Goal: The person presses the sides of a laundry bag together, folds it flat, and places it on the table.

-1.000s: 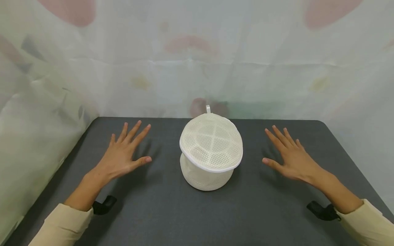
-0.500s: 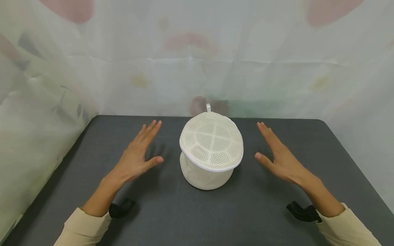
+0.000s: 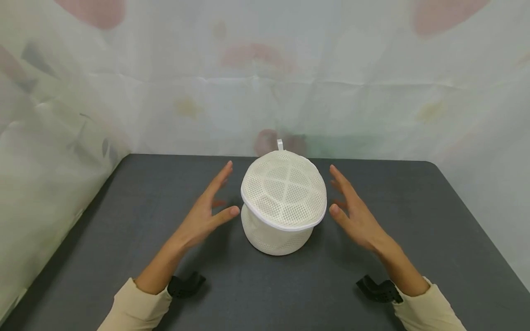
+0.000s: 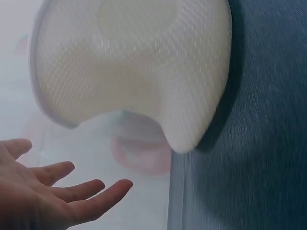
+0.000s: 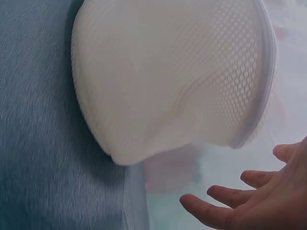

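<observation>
We are looking down at a dark grey table (image 3: 124, 257) enclosed by a pale printed cloth (image 3: 265, 92) hanging along its far and side edges.

At the left, our left hand (image 3: 204, 214) is hovering just above the table with straight, slightly spread fingers and the thumb pointing toward the bag; it is gripping nothing. In the left wrist view the same left hand (image 4: 43, 196) is showing an open palm, with the fingertips (image 4: 122, 184) standing clear of the mesh.

In the centre, a white mesh bag (image 3: 283, 202) is standing on the table near its far edge. We are seeing it as a short round cylinder with a zipped lid tilted toward us and a small loop (image 3: 279, 145) sticking up at the back.

At the right, our right hand (image 3: 356, 214) is hovering just beside the bag, palm facing it, fingers extended and holding nothing. In the right wrist view a small gap is showing between the right hand (image 5: 259, 203) and the bag (image 5: 172, 76).
</observation>
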